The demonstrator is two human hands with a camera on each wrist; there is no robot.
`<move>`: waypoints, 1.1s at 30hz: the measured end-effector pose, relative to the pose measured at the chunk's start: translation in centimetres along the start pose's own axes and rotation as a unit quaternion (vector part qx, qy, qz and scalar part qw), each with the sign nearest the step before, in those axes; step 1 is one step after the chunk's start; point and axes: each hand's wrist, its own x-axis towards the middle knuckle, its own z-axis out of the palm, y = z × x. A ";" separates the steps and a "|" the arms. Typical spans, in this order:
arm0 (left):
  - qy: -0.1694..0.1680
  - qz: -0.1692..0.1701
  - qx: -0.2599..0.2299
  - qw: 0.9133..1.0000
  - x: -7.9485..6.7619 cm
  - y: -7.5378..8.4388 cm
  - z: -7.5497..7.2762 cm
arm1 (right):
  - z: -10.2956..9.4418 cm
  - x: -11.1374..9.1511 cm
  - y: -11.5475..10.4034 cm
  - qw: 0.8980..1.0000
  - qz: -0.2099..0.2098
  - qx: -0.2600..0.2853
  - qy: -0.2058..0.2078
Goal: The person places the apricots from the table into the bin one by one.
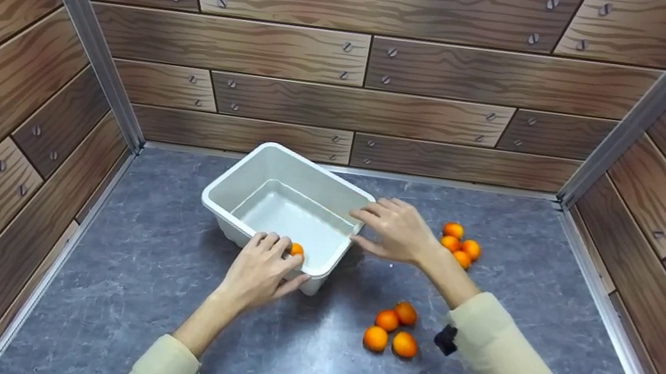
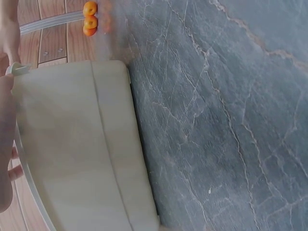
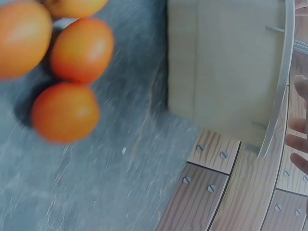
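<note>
A pale grey plastic bin (image 1: 226, 215) stands at an angle on the dark marbled surface. My left hand (image 1: 257, 273) reaches over its near rim, fingers curled round a small orange (image 1: 297, 250) that shows past the index finger, just inside the wall. My right hand (image 1: 398, 231) is at the bin's right rim, fingers and thumb spread apart with nothing between them. In the right wrist view its fingers (image 3: 298, 139) show beyond the bin's side (image 3: 231, 67). The left wrist view has the bin's outer wall (image 2: 62, 144) in front of most of the left hand.
Several oranges (image 1: 387, 320) lie in a group on the table (image 1: 120, 288), right of the bin. Another group of oranges (image 1: 449, 244) sits farther back, beyond the right forearm. Wood-patterned walls (image 1: 280, 99) with metal edging enclose the back and sides.
</note>
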 end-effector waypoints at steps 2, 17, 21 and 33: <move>0.002 0.000 -0.002 1.000 0.0 0.0 0.0 | -0.1 -0.5 0.1 1.000 -0.005 0.005 0.003; 0.012 -0.001 -0.010 1.000 0.2 -0.1 0.1 | -1.1 -4.4 0.2 0.999 -0.007 0.034 -0.004; 0.012 -0.001 -0.009 1.000 0.2 0.0 0.1 | -1.3 -5.5 0.0 0.999 -0.007 0.037 -0.018; 0.023 0.003 -0.011 1.000 0.0 0.0 0.4 | -2.0 -7.7 -1.4 0.998 -0.035 0.044 -0.040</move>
